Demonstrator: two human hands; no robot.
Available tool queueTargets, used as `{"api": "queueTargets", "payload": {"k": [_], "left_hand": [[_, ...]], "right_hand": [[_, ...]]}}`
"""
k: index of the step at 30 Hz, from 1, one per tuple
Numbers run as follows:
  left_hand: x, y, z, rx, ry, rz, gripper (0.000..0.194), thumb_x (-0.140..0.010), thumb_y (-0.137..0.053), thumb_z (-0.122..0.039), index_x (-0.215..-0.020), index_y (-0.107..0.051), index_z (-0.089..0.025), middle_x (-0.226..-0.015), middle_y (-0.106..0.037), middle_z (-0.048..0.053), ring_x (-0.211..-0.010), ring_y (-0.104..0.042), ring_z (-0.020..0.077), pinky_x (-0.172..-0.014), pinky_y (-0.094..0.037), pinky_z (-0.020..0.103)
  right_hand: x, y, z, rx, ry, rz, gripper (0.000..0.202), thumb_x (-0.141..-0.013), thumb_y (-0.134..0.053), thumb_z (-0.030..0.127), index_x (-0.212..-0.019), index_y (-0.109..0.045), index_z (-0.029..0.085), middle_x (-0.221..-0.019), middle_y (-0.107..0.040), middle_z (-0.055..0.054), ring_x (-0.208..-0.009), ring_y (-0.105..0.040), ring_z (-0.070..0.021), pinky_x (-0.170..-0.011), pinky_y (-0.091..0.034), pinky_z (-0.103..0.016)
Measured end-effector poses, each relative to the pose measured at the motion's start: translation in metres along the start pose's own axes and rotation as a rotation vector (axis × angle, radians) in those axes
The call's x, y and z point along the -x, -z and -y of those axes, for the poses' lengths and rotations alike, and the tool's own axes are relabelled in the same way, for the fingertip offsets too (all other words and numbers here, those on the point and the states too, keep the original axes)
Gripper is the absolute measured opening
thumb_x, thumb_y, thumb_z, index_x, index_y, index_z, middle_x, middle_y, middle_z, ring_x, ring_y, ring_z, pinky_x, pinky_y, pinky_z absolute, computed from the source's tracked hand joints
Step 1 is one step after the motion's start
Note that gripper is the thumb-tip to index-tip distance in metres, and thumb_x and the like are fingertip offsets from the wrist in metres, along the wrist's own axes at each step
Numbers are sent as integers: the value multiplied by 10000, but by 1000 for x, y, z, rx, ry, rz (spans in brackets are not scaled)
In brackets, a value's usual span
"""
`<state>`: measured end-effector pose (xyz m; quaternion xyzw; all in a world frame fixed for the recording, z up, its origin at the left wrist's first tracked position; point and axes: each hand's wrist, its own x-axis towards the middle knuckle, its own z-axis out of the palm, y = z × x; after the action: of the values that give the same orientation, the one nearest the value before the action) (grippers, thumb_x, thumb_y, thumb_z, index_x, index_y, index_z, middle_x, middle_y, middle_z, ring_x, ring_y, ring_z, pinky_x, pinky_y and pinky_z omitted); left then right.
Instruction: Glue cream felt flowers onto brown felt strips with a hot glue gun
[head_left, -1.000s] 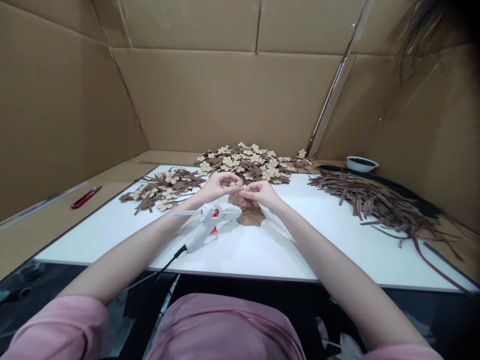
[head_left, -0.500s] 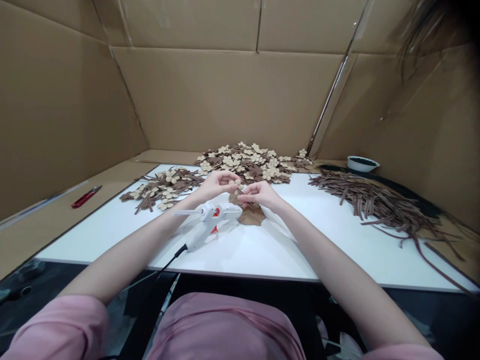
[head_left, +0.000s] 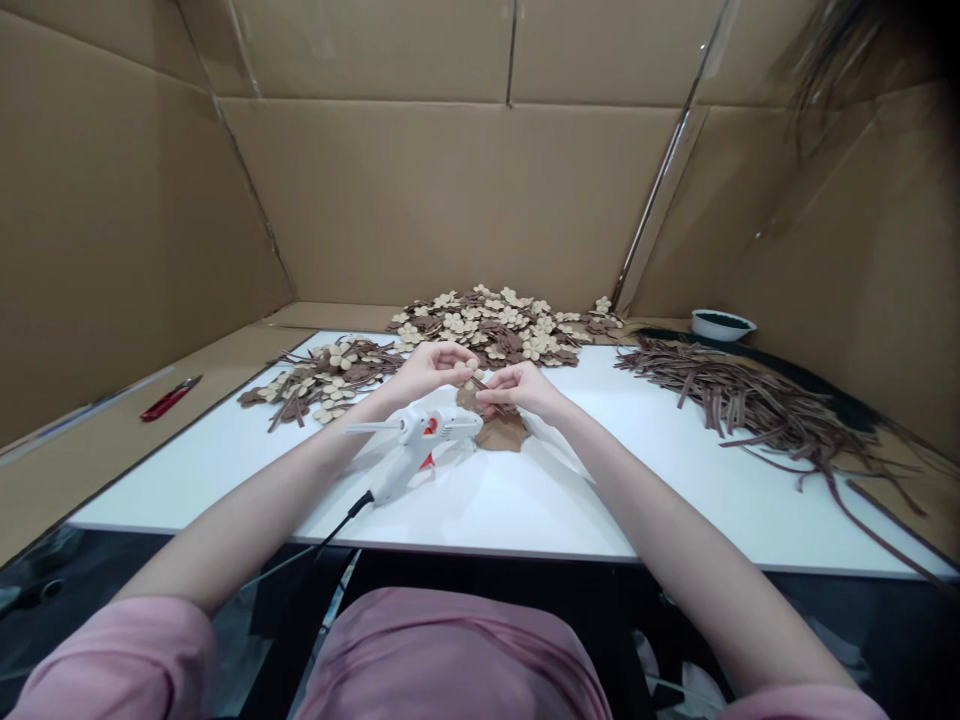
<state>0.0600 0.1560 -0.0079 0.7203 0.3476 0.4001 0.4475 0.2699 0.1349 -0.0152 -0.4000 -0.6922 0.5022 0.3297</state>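
Pinched in my left hand (head_left: pixel 435 369) is a small cream flower cutout (head_left: pixel 470 371), partly covered by my fingers. My right hand (head_left: pixel 523 386) is closed on a thin brown strip (head_left: pixel 478 383) that reaches toward the flower; whether the two are joined I cannot tell. Beneath both hands a tan, uneven-edged piece (head_left: pixel 504 433) lies on the white board (head_left: pixel 525 510). Just in front of my left hand, a white glue gun (head_left: pixel 420 440) with an orange trigger stands on the board, its nozzle pointing right.
Brown and cream flower cutouts (head_left: pixel 495 325) are heaped at the back. More flowers with strips (head_left: pixel 330 375) lie left, loose brown strips (head_left: pixel 750 400) right. A red-handled cutter (head_left: pixel 171 398) is at far left, a white bowl (head_left: pixel 722 325) at back right. Cardboard walls (head_left: pixel 450 200) enclose the board.
Both hands stay almost in place, holding the flower and the strip. The whole view has shifted very slightly.
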Motion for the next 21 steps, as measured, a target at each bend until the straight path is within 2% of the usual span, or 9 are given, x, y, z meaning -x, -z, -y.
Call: {"api": "queueTargets", "payload": {"k": [5, 11, 17, 21], "left_hand": [[0, -1, -5, -9, 3, 11, 399, -692, -775, -339, -991, -671, -96, -739, -661, 32, -589, -561, 86, -519, -405, 177], [-2, 3, 0, -22, -21, 14, 377, -713, -764, -335, -1000, -679, -107, -808, -672, 43, -621, -566, 86, -536, -408, 182], [0, -1, -2, -24, -45, 65, 377, -707, -761, -342, -996, -682, -112, -885, -697, 71, -718, -622, 130, -618, -458, 215], [2, -6, -10, -27, -44, 90, 346, -707, -757, -319, -970, -682, -108, -767, -667, 33, -630, -568, 97, -570, -415, 195]], "right_hand": [[-3, 5, -4, 54, 15, 21, 336, -651, -781, 448, -694, -705, 124, -608, -684, -35, -530, -560, -117, -511, -378, -237], [5, 9, 8, 89, -23, 78, 340, -629, -795, 443, -680, -699, 121, -632, -681, -48, -569, -576, -128, -546, -411, -250], [7, 12, 15, 116, -63, 9, 420, -597, -832, 365, -924, -716, 128, -702, -701, -38, -623, -610, -143, -563, -427, -242], [3, 12, 10, 67, 17, -9, 466, -610, -833, 341, -1006, -689, 143, -822, -727, -60, -732, -660, -168, -639, -472, -247]]}}
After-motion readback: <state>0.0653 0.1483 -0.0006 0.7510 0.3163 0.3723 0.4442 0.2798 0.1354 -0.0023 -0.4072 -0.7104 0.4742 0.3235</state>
